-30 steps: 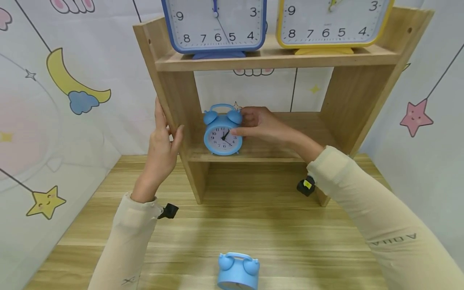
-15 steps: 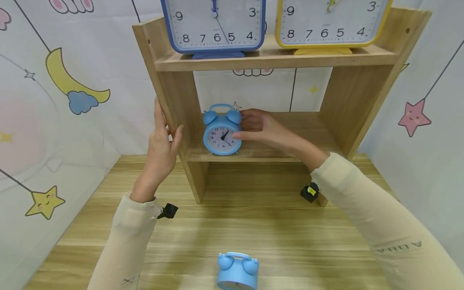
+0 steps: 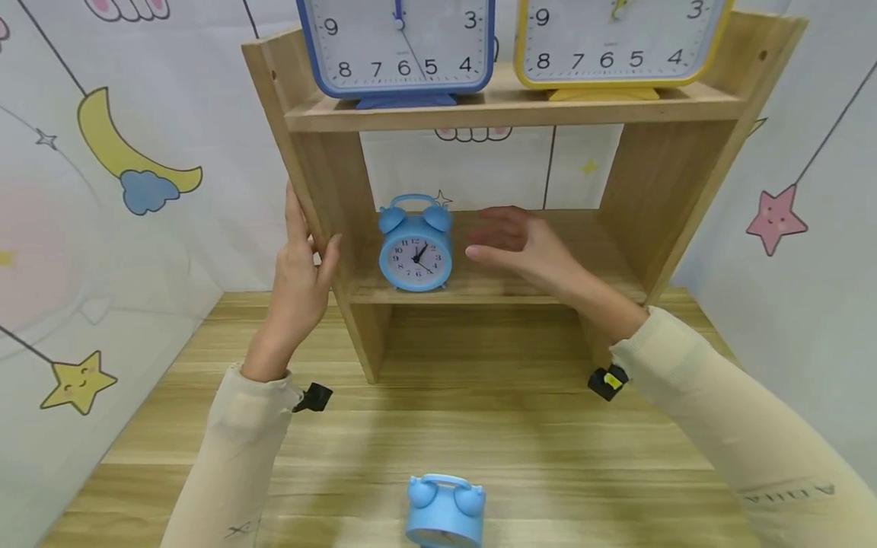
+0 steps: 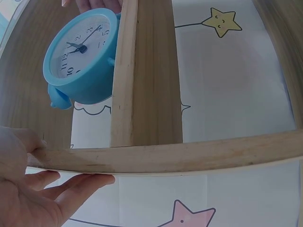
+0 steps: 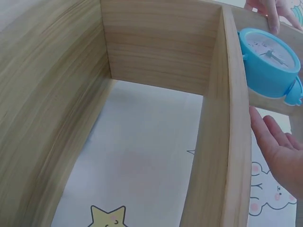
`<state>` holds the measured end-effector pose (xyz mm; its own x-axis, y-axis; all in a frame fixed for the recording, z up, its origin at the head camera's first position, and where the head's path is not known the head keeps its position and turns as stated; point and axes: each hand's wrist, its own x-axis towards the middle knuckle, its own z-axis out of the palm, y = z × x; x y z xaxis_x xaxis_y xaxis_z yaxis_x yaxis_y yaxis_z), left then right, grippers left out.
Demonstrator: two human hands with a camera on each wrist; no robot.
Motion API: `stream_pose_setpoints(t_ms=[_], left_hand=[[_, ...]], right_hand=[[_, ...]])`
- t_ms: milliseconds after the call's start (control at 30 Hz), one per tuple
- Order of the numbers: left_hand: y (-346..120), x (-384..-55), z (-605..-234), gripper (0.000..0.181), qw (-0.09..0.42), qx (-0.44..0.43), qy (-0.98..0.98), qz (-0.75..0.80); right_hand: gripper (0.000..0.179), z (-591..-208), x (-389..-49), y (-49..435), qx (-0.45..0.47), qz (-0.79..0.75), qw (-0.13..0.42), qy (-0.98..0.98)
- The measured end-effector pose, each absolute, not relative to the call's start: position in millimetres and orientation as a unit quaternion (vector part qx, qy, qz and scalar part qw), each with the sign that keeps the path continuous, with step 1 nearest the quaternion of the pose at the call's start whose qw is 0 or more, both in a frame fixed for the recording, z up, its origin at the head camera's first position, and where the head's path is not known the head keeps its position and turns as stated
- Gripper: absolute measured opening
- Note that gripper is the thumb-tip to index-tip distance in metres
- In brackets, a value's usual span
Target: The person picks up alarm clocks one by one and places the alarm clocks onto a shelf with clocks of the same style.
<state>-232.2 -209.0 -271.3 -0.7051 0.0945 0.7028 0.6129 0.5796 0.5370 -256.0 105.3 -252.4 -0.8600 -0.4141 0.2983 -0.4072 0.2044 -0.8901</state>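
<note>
A light blue twin-bell alarm clock (image 3: pixel 416 260) stands upright at the left end of the wooden shelf's (image 3: pixel 514 115) middle board, its dial facing forward. My left hand (image 3: pixel 296 274) grips the left side panel, thumb over the front edge and fingers along the outer face, as the left wrist view also shows. Just right of the alarm clock, my right hand (image 3: pixel 529 247) is held with fingers loosely bent and apart from it, holding nothing. In the right wrist view, that hand (image 5: pixel 279 151) appears beside the clock, palm showing.
On the top board stand a blue-framed square clock (image 3: pixel 404 49) and a yellow-framed one (image 3: pixel 617 46), both cut off above. Another light blue alarm clock (image 3: pixel 445 508) is on the wood-grain table (image 3: pixel 329 472) at the near edge of view. Patterned white cloth surrounds the table.
My right hand has let go of the alarm clock and drawn away to the right. The clock stays in place on the shelf, and my left hand keeps its hold on the side panel.
</note>
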Motion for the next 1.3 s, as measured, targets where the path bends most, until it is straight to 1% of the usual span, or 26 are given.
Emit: stream_pose_setpoints(t_ms=[300, 500, 667, 933, 1100, 1300], left_hand=[[-209.7, -232.4, -271.3, 0.079, 0.320, -0.212, -0.832, -0.400], [-210.6, -233.5, -271.7, 0.079, 0.324, -0.212, -0.832, -0.398], [-211.2, -233.7, -272.0, 0.079, 0.326, -0.214, -0.831, -0.396], [-209.8, -232.7, -271.4, 0.078, 0.326, -0.212, -0.831, -0.397], [-209.1, -232.8, -271.3, 0.078, 0.324, -0.215, -0.832, -0.396], [-209.0, -233.2, -271.4, 0.077, 0.322, -0.213, -0.833, -0.396]], right_hand=[[0.059, -259.7, -243.1, 119.9, -0.229, -0.624, -0.010, 0.747], [0.056, -264.3, -233.3, 128.6, -0.225, -0.634, -0.022, 0.739], [0.046, -270.3, -222.0, 134.3, -0.237, -0.648, -0.028, 0.723], [0.038, -279.0, -208.3, 140.3, -0.258, -0.646, -0.051, 0.716], [0.030, -285.1, -198.9, 142.9, -0.277, -0.648, -0.062, 0.707], [0.025, -296.7, -189.1, 144.6, -0.306, -0.653, -0.055, 0.690]])
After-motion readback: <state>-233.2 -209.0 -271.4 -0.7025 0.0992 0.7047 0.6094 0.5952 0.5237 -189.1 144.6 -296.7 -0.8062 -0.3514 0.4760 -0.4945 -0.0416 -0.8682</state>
